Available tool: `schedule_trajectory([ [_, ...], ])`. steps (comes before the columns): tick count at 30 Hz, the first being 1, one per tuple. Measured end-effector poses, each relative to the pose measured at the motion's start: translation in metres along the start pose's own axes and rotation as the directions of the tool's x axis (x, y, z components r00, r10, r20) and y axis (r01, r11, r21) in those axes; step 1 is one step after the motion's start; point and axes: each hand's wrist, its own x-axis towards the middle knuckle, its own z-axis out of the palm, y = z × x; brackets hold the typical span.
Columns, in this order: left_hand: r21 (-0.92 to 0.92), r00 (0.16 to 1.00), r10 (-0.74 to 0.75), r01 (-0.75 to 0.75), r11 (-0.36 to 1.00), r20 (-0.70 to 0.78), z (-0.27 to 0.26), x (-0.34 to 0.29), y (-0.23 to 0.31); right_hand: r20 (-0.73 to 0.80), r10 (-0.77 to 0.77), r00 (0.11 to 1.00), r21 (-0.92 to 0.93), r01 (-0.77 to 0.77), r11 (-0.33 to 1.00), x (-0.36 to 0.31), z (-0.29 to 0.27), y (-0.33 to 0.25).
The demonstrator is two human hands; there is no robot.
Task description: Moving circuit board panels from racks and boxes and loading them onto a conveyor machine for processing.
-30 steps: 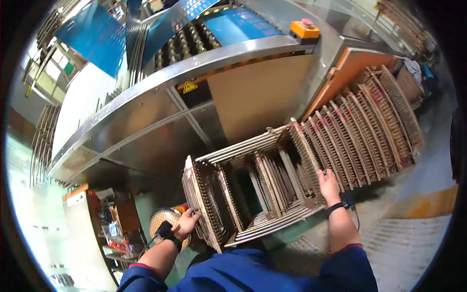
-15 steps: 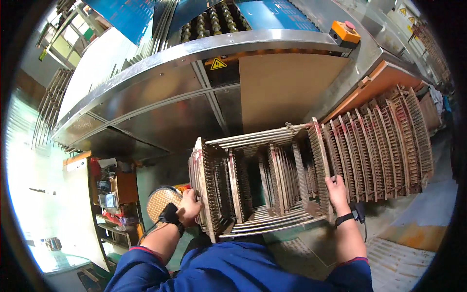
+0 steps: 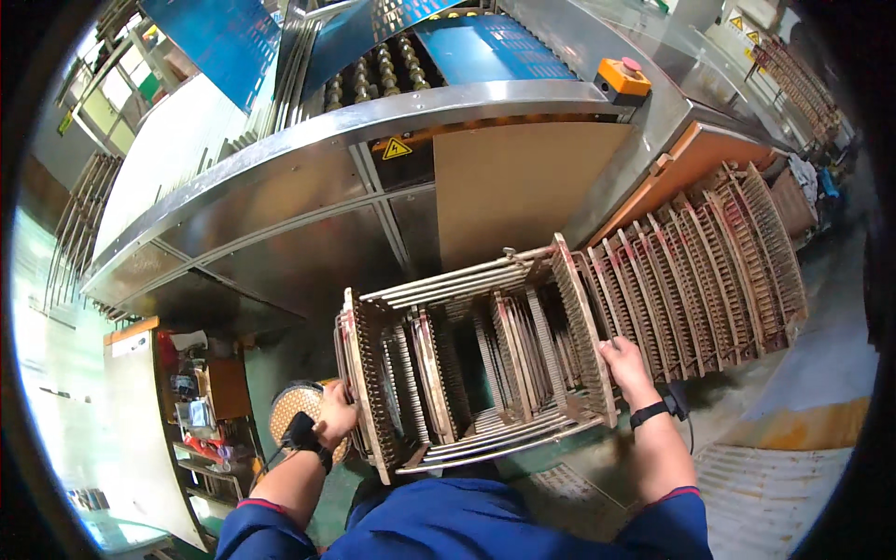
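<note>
In front of my body I hold a metal slotted rack (image 3: 583, 322), an open frame with toothed uprights and long rods. My left hand (image 3: 336, 415) is closed on its left end frame. My right hand (image 3: 627, 369) grips the edge of its right end frame, thumb on top. The fingertips of both hands are partly hidden. Several similar slotted racks (image 3: 695, 280) stand packed in a row directly to its right.
Ahead stands a metal-sided machine (image 3: 299, 252) with rollers (image 3: 385, 70), blue panels (image 3: 495, 47) and an orange box with a red button (image 3: 623, 79). A round perforated stool seat (image 3: 285, 406) is beside my left hand. Cluttered shelves (image 3: 201, 411) stand at the left.
The whole view has shifted and tilted slightly, moving the machine and racks leftward in the picture. Both hands keep their hold on the rack, which has hardly moved against its surroundings.
</note>
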Motion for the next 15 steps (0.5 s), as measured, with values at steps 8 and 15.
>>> schedule_trajectory([
  [8,-0.805,0.984,-0.07,0.174,0.567,0.164,-0.086,-0.018,0.069,0.072,-0.054,0.996,0.109,0.046,0.993,-0.08,-0.08,-0.152],
  [15,-0.946,0.982,-0.16,0.145,0.29,0.101,-0.21,-0.064,0.109,0.155,-0.266,0.951,0.418,0.181,0.89,-0.145,-0.076,-0.228],
])
